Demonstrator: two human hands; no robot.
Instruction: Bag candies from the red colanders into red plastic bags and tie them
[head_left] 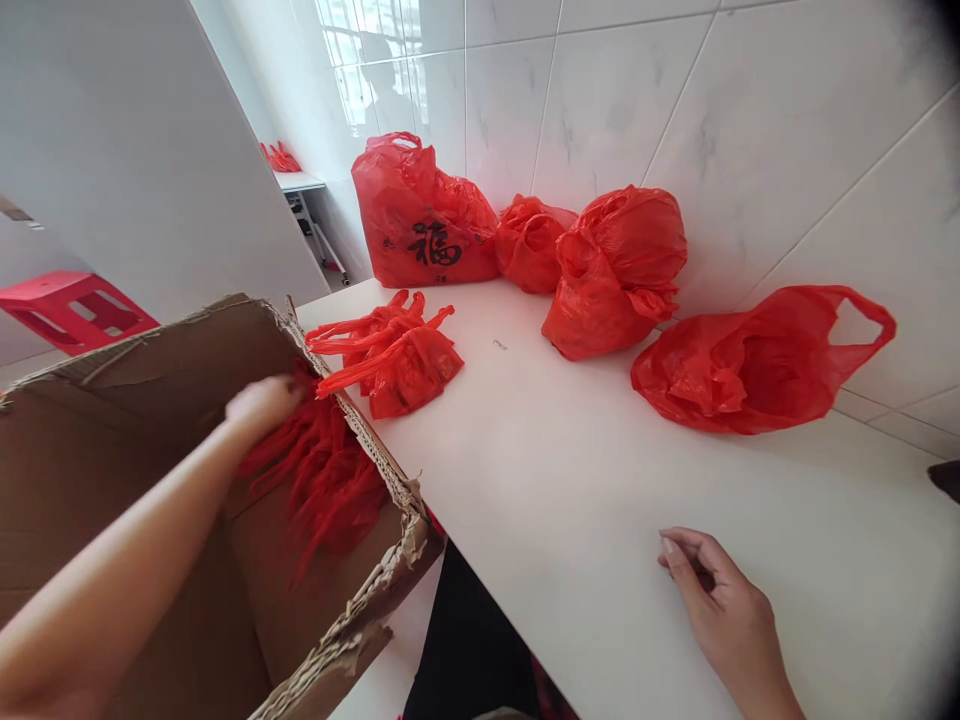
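The left hand [262, 405] reaches among crumpled red plastic bags [334, 490] inside the open brown cardboard box [67, 470] at left, its grip too blurred to tell; parting one would likely call for a pinch, while the right hand [724, 605], near right, curls fingertips together.

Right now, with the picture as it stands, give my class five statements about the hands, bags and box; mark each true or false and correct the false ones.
1. The left hand is inside the cardboard box. True.
2. The right hand is inside the box too. False: it is at the white table, outside the box.
3. Red bags lie inside the box. True.
4. The box's upper rim is smooth and neat all round. False: it is ragged and torn in places.
5. The bag with black lettering is on the table, by the tiled wall. True.
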